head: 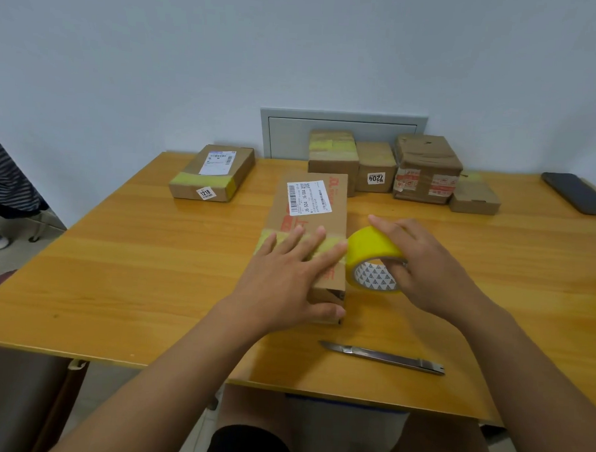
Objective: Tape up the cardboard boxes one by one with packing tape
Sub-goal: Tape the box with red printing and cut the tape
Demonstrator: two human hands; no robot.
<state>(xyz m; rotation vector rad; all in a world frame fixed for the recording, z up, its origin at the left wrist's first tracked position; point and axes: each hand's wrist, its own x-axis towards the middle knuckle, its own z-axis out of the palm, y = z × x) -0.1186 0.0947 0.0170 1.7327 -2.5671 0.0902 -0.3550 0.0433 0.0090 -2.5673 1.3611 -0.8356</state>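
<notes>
A long cardboard box (307,205) with a white shipping label lies in the middle of the wooden table (134,259). A band of yellow tape crosses its top. My left hand (287,276) lies flat on that band with straight fingers, thumb at the box's near end. My right hand (421,265) grips a roll of yellow packing tape (372,253) right beside the box's right edge, with fingers inside the core. The tape runs from the roll onto the box.
A metal utility knife (383,357) lies near the table's front edge. A flat taped box (212,172) sits at the back left. Several more boxes (425,166) stand along the back wall. A dark phone (578,193) lies at the far right. A person stands at the left edge.
</notes>
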